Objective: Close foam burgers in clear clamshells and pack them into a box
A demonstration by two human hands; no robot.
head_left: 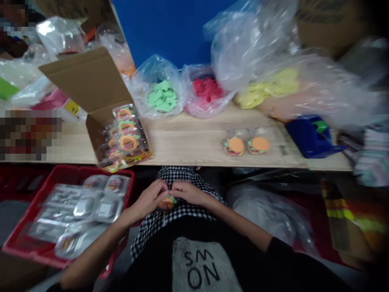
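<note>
Toy burger (166,203), which was inside a clear pack, was held above the person's lap, on the near side of the bench edge. The left hand (154,192) pinched it from the left and from above, with its fingers bent inward and its thumb near the pack. The right hand (186,191) was half curled, with its knuckles upward, and it pinched the upper right edge of the same pack. The fingertips of both hands almost met, but which finger pressed where was too blurred to tell. The left forearm (105,239) was bare and slanted inward from the lower left; the right forearm (240,225) came from the lower right, bare up to a black sleeve (288,253). Under the hands lay a checked cloth (179,214). To the left of the person was a red crate (22,227) with clear packs (105,209) in it. Farther away, on the wooden bench (188,142), an opened carton (88,81) held more burger packs, and two burgers (247,145) lay side by side toward the right. Behind them, plastic bags contained green pieces (163,96), red pieces (208,90) and yellow pieces (267,89).
</note>
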